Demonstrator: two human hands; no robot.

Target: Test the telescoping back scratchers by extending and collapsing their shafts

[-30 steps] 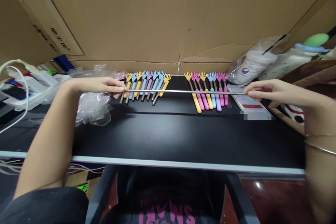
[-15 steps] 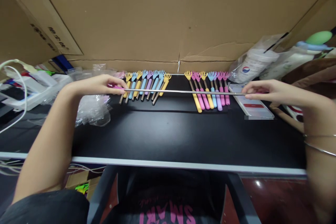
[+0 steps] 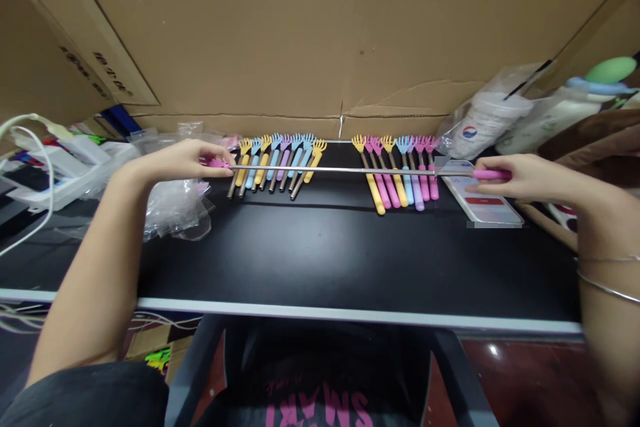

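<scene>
I hold a pink telescopic back scratcher [image 3: 340,169] stretched out level above the black table [image 3: 320,260]. My left hand [image 3: 185,159] pinches its pink claw end. At the other end my right hand [image 3: 520,177] is closed round the pink handle. The thin metal rod spans between them. Behind it lie two rows of collapsed scratchers in yellow, blue, purple and pink: one group on the left [image 3: 275,163] and one on the right [image 3: 397,170].
A phone [image 3: 480,203] lies by my right hand. Crumpled clear plastic bags [image 3: 175,207] sit at the left, with a power strip and white cables [image 3: 45,173] beyond. Cardboard [image 3: 320,33] walls the back. A bagged cup [image 3: 483,123] and bottles stand at the right.
My hands have moved further apart and the rod is longer. The pink handle now shows in my right hand and the pink claw in my left.
</scene>
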